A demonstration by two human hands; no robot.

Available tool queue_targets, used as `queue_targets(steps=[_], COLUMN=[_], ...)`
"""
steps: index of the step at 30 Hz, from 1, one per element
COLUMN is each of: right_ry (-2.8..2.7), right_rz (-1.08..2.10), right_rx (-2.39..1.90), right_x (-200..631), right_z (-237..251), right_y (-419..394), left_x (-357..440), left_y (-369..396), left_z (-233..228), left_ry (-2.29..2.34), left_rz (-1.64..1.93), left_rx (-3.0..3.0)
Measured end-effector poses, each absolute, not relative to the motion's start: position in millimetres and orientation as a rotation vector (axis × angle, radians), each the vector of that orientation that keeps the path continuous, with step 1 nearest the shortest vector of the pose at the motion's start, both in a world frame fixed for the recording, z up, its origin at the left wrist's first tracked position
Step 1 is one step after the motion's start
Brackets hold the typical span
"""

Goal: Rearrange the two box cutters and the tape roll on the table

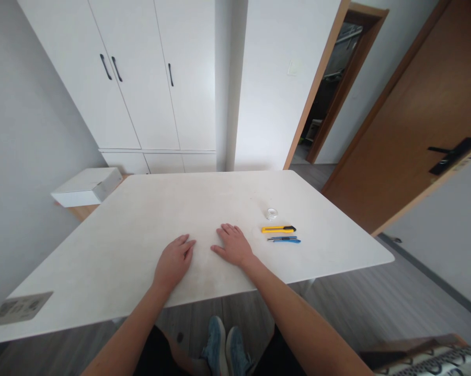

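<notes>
Both hands lie flat, palms down, fingers loosely spread, side by side but apart: left hand [174, 263], right hand [232, 245] slightly farther out. Both bare forearms reach in from the near edge.

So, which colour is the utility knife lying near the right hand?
Yellow with a black tip: the utility knife, seen best in the head view, beside the right hand.

Both hands lie flat, palms down, on the pale rectangular stone-look table [141, 209], holding nothing. The left hand [174, 263] sits just beside the right hand [233, 245], not touching. Just right of the right hand lie a yellow plastic utility knife [278, 229] and a blue pen-shaped tool [284, 239]; a small clear tape roll [272, 213] lies beyond them.
</notes>
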State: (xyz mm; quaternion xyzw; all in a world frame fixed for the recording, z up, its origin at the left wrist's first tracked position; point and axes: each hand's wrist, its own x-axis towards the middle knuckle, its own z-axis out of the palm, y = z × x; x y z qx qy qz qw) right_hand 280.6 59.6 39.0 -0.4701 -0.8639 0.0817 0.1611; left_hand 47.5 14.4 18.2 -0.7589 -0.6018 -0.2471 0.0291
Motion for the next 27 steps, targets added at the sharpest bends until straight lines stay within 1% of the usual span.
queue_targets(steps=[27], right_ry=[-2.471], right_rz=[0.220], right_rx=[-1.329], right_x=[281.5], right_z=[33.8], right_y=[61.8], left_x=[46.6], left_y=[14.2], left_z=[18.3], left_ry=[-1.834], left_rz=[-0.722], left_rx=[-2.335])
